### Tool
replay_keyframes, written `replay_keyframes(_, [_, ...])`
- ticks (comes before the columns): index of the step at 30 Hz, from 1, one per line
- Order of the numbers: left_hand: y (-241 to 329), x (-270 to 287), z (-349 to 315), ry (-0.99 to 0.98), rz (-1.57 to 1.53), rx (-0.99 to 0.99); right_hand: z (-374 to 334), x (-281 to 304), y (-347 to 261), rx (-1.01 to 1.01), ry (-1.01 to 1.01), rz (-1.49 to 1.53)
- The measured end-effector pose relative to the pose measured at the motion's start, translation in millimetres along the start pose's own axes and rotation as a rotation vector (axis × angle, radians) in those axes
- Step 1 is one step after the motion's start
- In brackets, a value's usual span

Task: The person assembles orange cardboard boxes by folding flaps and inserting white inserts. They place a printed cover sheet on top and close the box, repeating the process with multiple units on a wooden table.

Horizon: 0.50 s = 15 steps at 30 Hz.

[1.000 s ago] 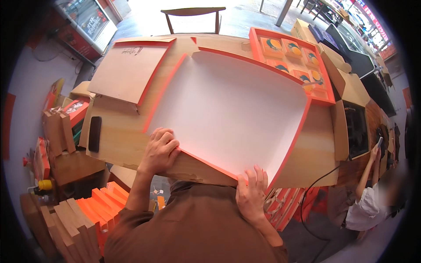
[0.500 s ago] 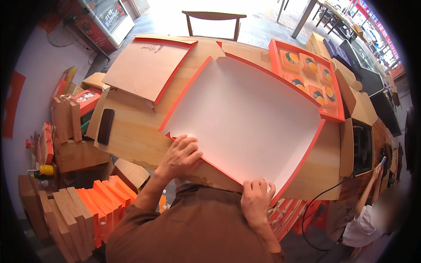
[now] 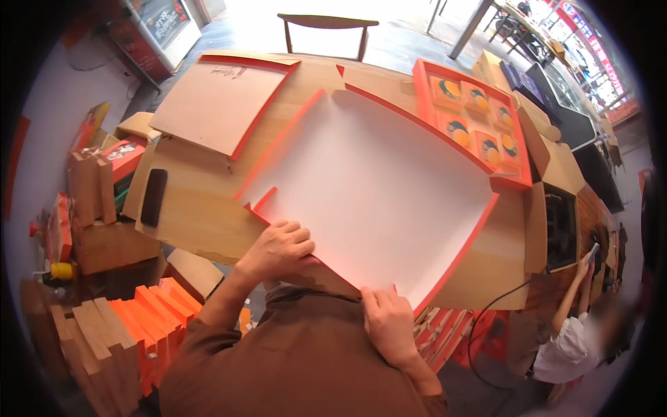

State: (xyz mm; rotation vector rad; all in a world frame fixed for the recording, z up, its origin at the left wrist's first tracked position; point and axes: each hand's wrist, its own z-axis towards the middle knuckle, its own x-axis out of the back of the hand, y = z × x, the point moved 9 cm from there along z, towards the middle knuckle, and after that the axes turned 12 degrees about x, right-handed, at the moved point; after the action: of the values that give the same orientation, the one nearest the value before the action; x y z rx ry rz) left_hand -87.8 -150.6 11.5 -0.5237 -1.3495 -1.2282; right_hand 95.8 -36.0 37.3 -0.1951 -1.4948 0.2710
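Note:
A large cardboard box lid (image 3: 379,187), white inside with red rims, lies partly folded on the table before me. My left hand (image 3: 278,249) grips its near edge, fingers curled over the rim left of the middle. Farther right on that same edge, my right hand (image 3: 390,321) is closed on the rim near the close right corner, thumb side hidden. Beside my left hand, a small red corner flap (image 3: 265,199) sticks up inside the lid. The far and right walls stand raised.
Behind, at the left, lies another flat box piece (image 3: 219,104); a dark phone (image 3: 153,198) is below it. A red tray (image 3: 511,182) of orange packets sits at the far right. Stacked boards (image 3: 104,340) stand on the left. Another person (image 3: 573,347) holds a phone at the right.
The whole view has shifted slightly. My right hand has slid a little left along the near edge, and the flap by my left hand now stands out more inside the lid.

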Motion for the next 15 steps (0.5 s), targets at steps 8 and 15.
replay_keyframes(8, [-20, 10, -13, -0.016, -0.014, 0.007, -27, 87, 52, 0.201, 0.39, -0.073])
replay_keyframes(15, [-20, 16, -18, 0.082, -0.057, -0.056, -45, 80, 153, -0.026, 0.447, -0.285])
